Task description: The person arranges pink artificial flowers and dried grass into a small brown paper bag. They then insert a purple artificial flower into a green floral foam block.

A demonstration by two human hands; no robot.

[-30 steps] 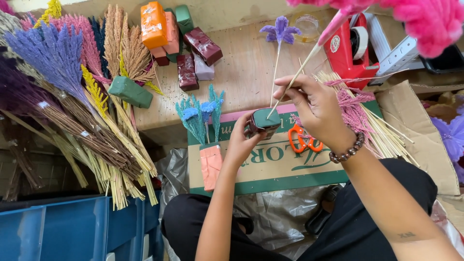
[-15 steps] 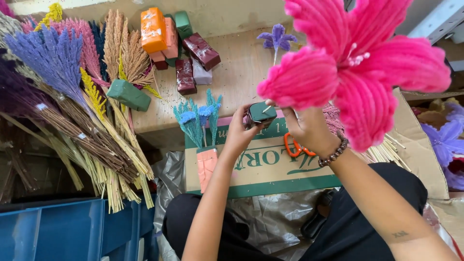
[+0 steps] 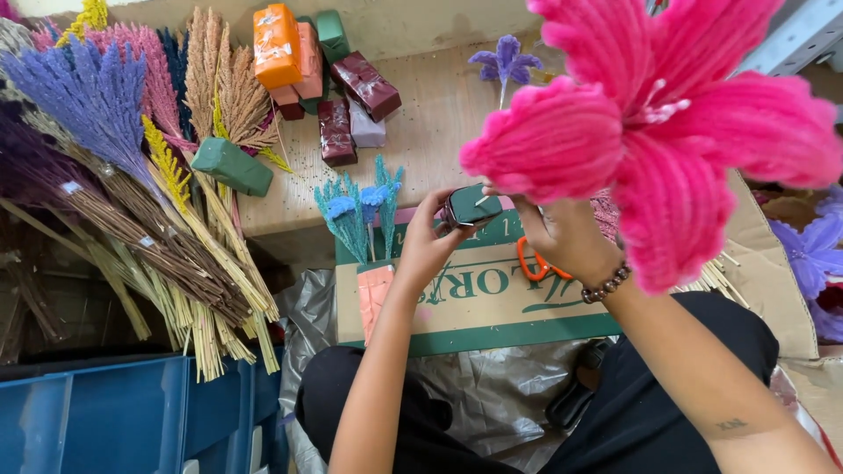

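Note:
My left hand point(image 3: 428, 250) grips a small dark green foam block point(image 3: 470, 209) above a cardboard box point(image 3: 474, 294) on my lap. My right hand point(image 3: 566, 235) is closed right beside the block on the thin pale stem of a big fuzzy pink flower point(image 3: 650, 132). The stem's tip touches the block's top. The flower's head is close to the camera and hides much of the upper right. A beaded bracelet point(image 3: 606, 283) circles my right wrist.
Orange scissors point(image 3: 529, 262) lie on the box. Teal dried sprigs point(image 3: 362, 211) stand in a pink block point(image 3: 376, 294). Orange point(image 3: 277, 44), maroon point(image 3: 364, 83) and green point(image 3: 233, 167) foam blocks lie on the board. Dried flower bundles point(image 3: 114, 175) and a blue bin point(image 3: 105, 412) are at left, purple flowers point(image 3: 812, 250) at right.
The pink flower has swung from the top right corner down toward the camera. My right hand has dropped to the foam block, and my left hand has kept hold of the block.

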